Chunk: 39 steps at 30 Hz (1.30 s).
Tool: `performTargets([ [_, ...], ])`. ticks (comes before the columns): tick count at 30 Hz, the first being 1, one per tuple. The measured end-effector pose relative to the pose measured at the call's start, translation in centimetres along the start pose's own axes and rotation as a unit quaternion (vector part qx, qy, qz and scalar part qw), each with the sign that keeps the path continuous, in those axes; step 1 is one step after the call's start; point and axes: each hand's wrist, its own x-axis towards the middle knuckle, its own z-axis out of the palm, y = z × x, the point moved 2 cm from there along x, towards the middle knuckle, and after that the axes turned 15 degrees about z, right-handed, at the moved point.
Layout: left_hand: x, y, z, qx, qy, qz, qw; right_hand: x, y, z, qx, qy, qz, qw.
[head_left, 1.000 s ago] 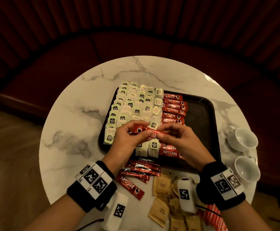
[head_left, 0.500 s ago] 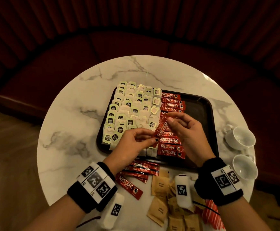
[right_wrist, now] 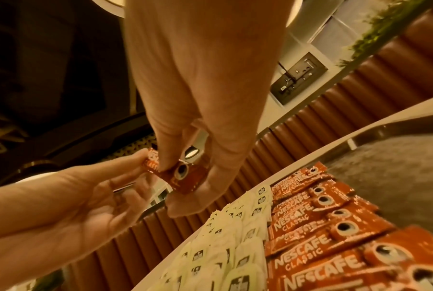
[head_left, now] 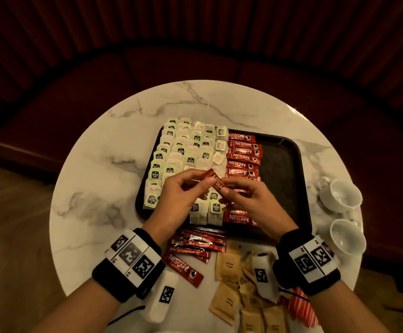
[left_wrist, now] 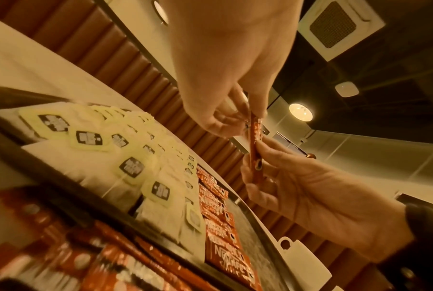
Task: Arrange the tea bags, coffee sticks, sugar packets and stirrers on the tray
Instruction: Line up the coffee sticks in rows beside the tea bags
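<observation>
Both hands hold one red Nescafe coffee stick [head_left: 217, 181] a little above the black tray [head_left: 282, 169]. My left hand [head_left: 204, 183] pinches its far end and has more red sticks tucked under its fingers. My right hand [head_left: 224, 189] pinches the near end. In the left wrist view the stick [left_wrist: 255, 149] hangs edge-on between the left hand [left_wrist: 247, 120] and the right hand [left_wrist: 256, 167]. In the right wrist view the right hand [right_wrist: 183, 177] grips the cup-printed end [right_wrist: 181, 171]. Rows of tea bags [head_left: 183, 150] fill the tray's left; a column of coffee sticks [head_left: 242, 152] lies beside them.
Loose coffee sticks [head_left: 195, 243] lie on the marble table in front of the tray. Brown sugar packets [head_left: 229, 263] and red-striped packets [head_left: 301, 306] are at the near edge. Two white cups [head_left: 342, 195] stand at the right. The tray's right third is bare.
Half a second ago my right hand was at the coffee column on the tray. It has come back to my left hand, and both now hold one stick.
</observation>
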Motion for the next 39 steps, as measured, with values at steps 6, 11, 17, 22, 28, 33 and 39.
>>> performTargets([
  [6, 0.1, -0.8, -0.2, -0.058, 0.009, -0.043, 0.997, 0.0, 0.2, -1.7, 0.151, 0.047, 0.025, 0.987],
  [11, -0.9, -2.7, -1.2, 0.044, -0.069, -0.097, 0.992, 1.1, 0.4, -4.6, 0.171, 0.131, 0.05, 0.975],
  [17, -3.9, -4.3, -2.1, 0.198, -0.181, -0.077, 0.96, 5.4, 1.5, -8.8, 0.084, 0.274, 0.092, 0.954],
  [22, -5.6, -4.7, -2.4, 0.278, -0.286, 0.019, 0.917, 8.9, 1.8, -9.1, 0.002, 0.255, 0.143, 0.956],
  [28, -6.0, -5.0, -3.3, 0.3, -0.292, 0.056, 0.906, 10.8, 2.1, -9.1, -0.095, 0.296, 0.175, 0.934],
  [33, -5.8, -5.1, -4.1, 0.296, -0.276, 0.062, 0.912, 10.5, 1.9, -8.8, -0.127, 0.311, 0.181, 0.924],
  [39, -6.0, -5.2, -5.4, 0.317, -0.317, 0.088, 0.89, 7.5, 0.1, -7.0, -0.186, 0.305, 0.09, 0.93],
])
